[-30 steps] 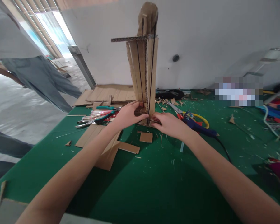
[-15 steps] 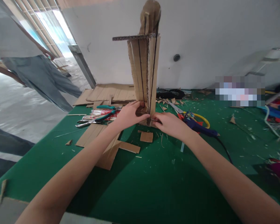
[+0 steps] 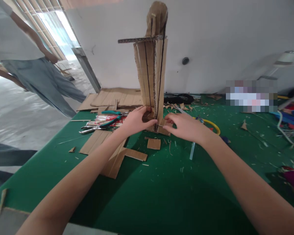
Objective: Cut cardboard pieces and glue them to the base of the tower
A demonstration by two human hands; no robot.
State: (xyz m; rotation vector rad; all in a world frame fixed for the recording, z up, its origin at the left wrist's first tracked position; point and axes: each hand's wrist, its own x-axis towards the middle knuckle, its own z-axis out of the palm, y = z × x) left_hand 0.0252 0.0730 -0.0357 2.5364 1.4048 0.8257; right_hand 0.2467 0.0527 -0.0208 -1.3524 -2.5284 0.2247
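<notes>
A tall cardboard structure (image 3: pixel 149 75) stands upright at the back of the table, with dark cords running down it and a rounded top. My left hand (image 3: pixel 136 121) grips its base from the left, thumb in front and fingers reaching round behind. Just right of the base is my right hand (image 3: pixel 186 127), its curved fingers apart and nothing seen between them. Whether those fingertips touch the cardboard I cannot tell. A thin stick pokes out low at the base, between the two hands.
Pliers (image 3: pixel 110 122) lie on wrapped sticks at the left. Flat cardboard pieces (image 3: pixel 112 163) and a small cardboard square (image 3: pixel 154 144) lie in front. A clear glue stick (image 3: pixel 192 151) and a yellow handle (image 3: pixel 213 125) are at the right. Another person (image 3: pixel 34 75) stands left of the table.
My right hand has drawn back to the right from the structure's base and its fingers have opened. My left hand has stayed in place. The other person's arm has shifted slightly.
</notes>
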